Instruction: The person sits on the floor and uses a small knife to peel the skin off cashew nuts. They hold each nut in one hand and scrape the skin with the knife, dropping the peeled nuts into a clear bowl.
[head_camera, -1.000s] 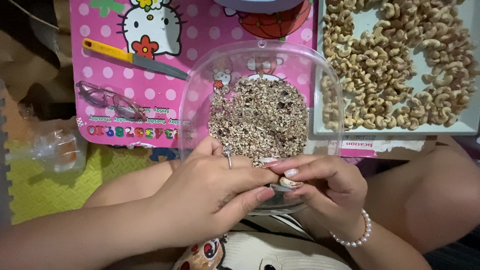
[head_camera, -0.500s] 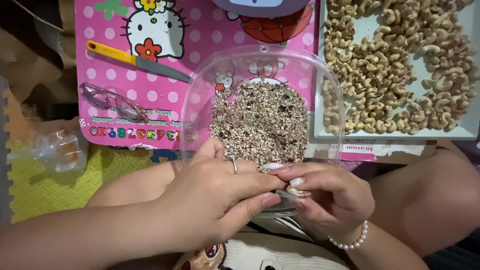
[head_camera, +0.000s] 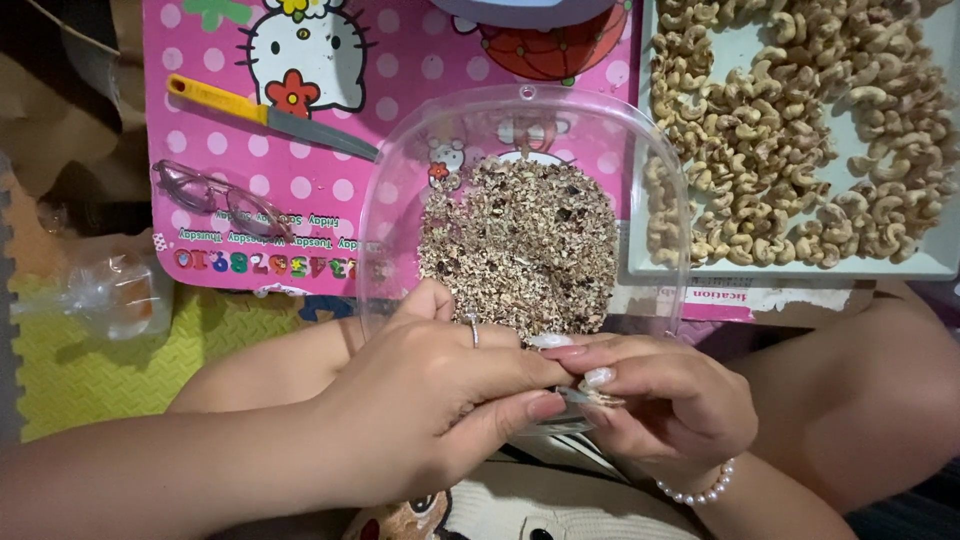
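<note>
Clear plastic tub (head_camera: 400, 200): held brown husk flakes (head_camera: 520, 245). White tray (head_camera: 790, 268), right of tub: held peeled cashews (head_camera: 800, 130). At tub's near rim, left hand (head_camera: 430, 400) and right hand (head_camera: 665, 400) each pinched shut on one cashew (head_camera: 597, 397) (mostly hidden; long axis untellable). Knife (head_camera: 270, 112), left of tub.

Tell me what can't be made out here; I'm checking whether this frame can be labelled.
Head view:
- The piece pinched between left hand and right hand: mostly covered by fingertips, kind unclear.
- Near rim of the clear container: hidden behind both hands.
- Tray of cashews: cut off by the top and right edges.
- Blue and red object at top: cut off by the edge.
</note>
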